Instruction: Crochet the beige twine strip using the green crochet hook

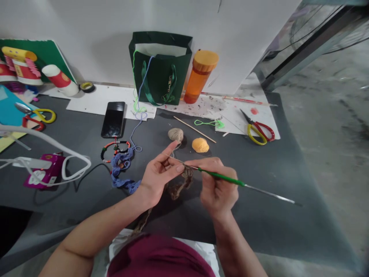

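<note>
My right hand [220, 186] grips a crochet hook [227, 178] by its green handle, its long metal end pointing out to the right. The hook's other tip meets brown crochet work [180, 186], which my left hand [158, 177] pinches between thumb and fingers. A strand runs from my raised left index finger towards a beige yarn ball [175, 134] just beyond it. Part of the brown strip trails below my left wrist to the table's front edge. Beside the ball lies a yellow-orange lump [200, 145], its kind unclear.
Blue crochet work [121, 173], a beaded bracelet [106, 148] and a phone [113, 119] lie left of my hands. A dark green paper bag [158, 77] and an orange bottle [198, 77] stand behind. Scissors [261, 130] lie right; a thin stick [194, 129] lies ahead. White cables cross the left.
</note>
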Demonstrator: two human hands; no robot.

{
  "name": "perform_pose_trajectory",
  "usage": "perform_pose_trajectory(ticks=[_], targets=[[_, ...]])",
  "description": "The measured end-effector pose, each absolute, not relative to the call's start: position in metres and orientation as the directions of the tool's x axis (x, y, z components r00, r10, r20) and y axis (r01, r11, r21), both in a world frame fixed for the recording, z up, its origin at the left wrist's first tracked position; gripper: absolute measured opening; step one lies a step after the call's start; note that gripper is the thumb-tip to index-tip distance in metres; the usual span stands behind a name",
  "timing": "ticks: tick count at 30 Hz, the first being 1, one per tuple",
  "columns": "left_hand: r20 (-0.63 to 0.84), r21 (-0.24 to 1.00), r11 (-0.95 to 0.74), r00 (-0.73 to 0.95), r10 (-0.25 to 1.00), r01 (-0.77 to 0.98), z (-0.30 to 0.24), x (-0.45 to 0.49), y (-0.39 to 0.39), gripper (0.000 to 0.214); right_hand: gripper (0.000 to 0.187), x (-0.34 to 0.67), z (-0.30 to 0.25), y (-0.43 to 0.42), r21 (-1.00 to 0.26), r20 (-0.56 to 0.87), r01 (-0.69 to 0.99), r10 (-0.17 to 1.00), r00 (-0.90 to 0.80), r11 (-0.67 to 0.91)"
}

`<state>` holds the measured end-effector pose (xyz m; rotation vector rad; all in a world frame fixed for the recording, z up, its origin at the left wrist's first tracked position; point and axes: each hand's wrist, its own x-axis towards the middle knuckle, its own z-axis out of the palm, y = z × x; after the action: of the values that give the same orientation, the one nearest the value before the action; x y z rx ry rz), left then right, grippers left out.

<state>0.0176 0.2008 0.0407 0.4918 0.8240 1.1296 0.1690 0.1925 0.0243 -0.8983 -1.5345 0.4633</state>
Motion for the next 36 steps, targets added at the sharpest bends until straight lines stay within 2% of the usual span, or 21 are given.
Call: perform_pose_trajectory(ticks=[3,6,8,11,13,16,20,26,30,36], targets=[[-0.327,0.704,0.38,0.2,0.924,-0.6,0.039,0.018,0.201,0.064,0.028,0.168,0.024,0.194,-0.606,0.721,0.42,0.689,-0.069,0.676],[-0.392,0.623,0.47,0.27,0.879,-0.625,0.039,0.017,0.202,0.061,0.035,0.167,0.023,0.191,-0.542,0.763,0.473,0.642,-0.069,0.695],[-0.446,0.559,0.542,0.323,0.834,-0.627,0.04,0.016,0.203,0.06,0.036,0.166,0.021,0.187,-0.596,0.742,0.44,0.67,-0.018,0.672],[-0.482,0.515,0.58,0.347,0.805,-0.631,0.041,0.014,0.204,0.059,0.025,0.163,0.019,0.18,-0.753,0.624,0.379,0.767,0.148,0.539],[-0.479,0.513,0.574,0.341,0.809,-0.638,0.041,0.014,0.205,0.057,0.015,0.162,0.018,0.178,-0.848,0.513,0.304,0.818,0.263,0.434],[-0.467,0.51,0.574,0.355,0.81,-0.641,0.041,0.014,0.206,0.053,0.006,0.159,0.019,0.182,-0.933,0.357,0.082,0.875,0.329,0.35],[-0.409,0.505,0.564,0.394,0.823,-0.653,0.043,0.016,0.205,0.049,0.013,0.158,0.018,0.19,-0.962,0.173,-0.157,0.942,0.286,0.224],[-0.351,0.55,0.552,0.426,0.834,-0.626,0.044,0.014,0.203,0.051,0.022,0.158,0.018,0.194,-0.947,-0.021,-0.32,0.989,0.146,0.027],[-0.328,0.625,0.497,0.375,0.867,-0.603,0.042,0.015,0.2,0.05,0.025,0.155,0.02,0.193,-0.935,-0.013,-0.354,0.993,0.119,0.03],[-0.305,0.665,0.434,0.309,0.901,-0.608,0.038,0.02,0.198,0.049,0.014,0.151,0.018,0.189,-0.94,0.159,-0.259,0.957,0.243,0.222]])
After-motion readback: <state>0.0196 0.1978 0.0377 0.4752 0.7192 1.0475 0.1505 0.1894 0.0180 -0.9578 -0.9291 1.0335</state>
